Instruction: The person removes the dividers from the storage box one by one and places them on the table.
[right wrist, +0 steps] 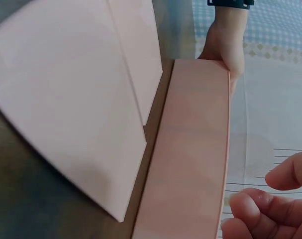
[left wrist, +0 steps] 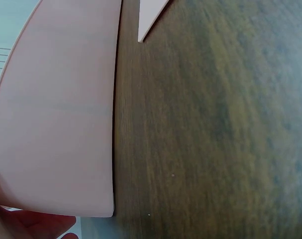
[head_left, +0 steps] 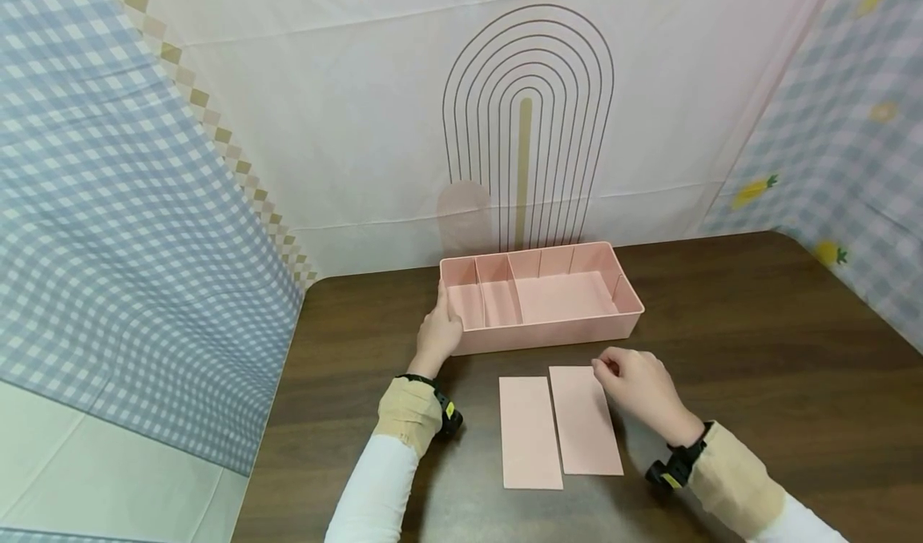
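A long pink organizer box (head_left: 548, 332) lies on the table, with two upright dividers in its left part. My left hand (head_left: 439, 331) grips the box's left end at the front corner, index finger along the end wall. In the left wrist view, fingers (left wrist: 39, 224) show past that end. Two flat pink panels lie side by side in front of the box, the left panel (head_left: 530, 435) and the right panel (head_left: 586, 423). My right hand (head_left: 642, 383) hovers by the right panel's upper right corner, fingers loosely curled, thumb apart from them and nothing between.
The dark wooden table (head_left: 757, 327) stretches out to both sides of the box. Right behind the box hangs a white cloth (head_left: 346, 126) with printed arches. Blue checked cloth (head_left: 144, 207) borders the left side, and another checked cloth (head_left: 851, 126) the right.
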`<state>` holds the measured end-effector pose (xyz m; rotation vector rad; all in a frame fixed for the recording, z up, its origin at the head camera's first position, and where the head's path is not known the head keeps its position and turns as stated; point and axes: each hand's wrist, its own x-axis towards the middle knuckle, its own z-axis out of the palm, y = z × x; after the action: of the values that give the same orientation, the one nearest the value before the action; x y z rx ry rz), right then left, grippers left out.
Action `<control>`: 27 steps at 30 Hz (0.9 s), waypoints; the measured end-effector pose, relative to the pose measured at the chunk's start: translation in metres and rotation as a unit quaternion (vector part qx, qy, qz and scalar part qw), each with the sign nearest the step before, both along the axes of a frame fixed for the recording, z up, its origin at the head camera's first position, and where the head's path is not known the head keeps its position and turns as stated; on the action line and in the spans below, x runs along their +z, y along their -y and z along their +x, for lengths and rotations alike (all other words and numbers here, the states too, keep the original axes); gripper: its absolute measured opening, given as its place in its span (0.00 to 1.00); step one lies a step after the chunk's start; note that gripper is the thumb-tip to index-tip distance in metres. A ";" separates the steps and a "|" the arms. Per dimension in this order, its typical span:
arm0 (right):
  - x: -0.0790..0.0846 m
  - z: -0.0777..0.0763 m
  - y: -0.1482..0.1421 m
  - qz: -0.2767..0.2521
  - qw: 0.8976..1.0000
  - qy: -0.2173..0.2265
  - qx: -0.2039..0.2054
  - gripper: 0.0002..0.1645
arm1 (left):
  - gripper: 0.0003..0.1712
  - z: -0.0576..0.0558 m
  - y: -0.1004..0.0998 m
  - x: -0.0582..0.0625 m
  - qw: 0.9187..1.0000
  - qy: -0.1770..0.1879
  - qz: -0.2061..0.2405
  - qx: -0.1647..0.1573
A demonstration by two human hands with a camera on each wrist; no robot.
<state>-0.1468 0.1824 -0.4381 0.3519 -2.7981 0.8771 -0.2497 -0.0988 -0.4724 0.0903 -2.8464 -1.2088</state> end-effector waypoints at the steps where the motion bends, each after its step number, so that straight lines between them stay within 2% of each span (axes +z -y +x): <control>1: 0.001 -0.003 0.001 -0.003 1.000 -0.007 0.002 0.12 | 0.38 0.000 0.000 0.000 1.000 -0.001 0.000 0.000; 8: 0.009 -0.019 0.013 -0.015 0.998 -0.052 0.016 0.18 | 0.38 0.000 0.000 0.002 1.000 0.003 -0.007 -0.001; 17: 0.022 -0.033 0.030 -0.001 0.998 -0.056 0.038 0.15 | 0.38 0.001 0.000 0.002 1.000 0.002 -0.010 0.000; 23: 0.022 -0.047 0.040 0.005 0.997 -0.056 0.046 0.08 | 0.37 0.000 -0.001 0.002 1.000 0.004 -0.009 0.002; 27: 0.021 -0.057 0.048 0.008 0.998 -0.050 0.037 0.08 | 0.38 0.000 -0.001 0.002 1.000 0.003 -0.008 0.003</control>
<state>-0.2034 0.1344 -0.4173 0.4918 -2.7164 0.8287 -0.2493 -0.0980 -0.4702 0.1031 -2.8592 -1.1861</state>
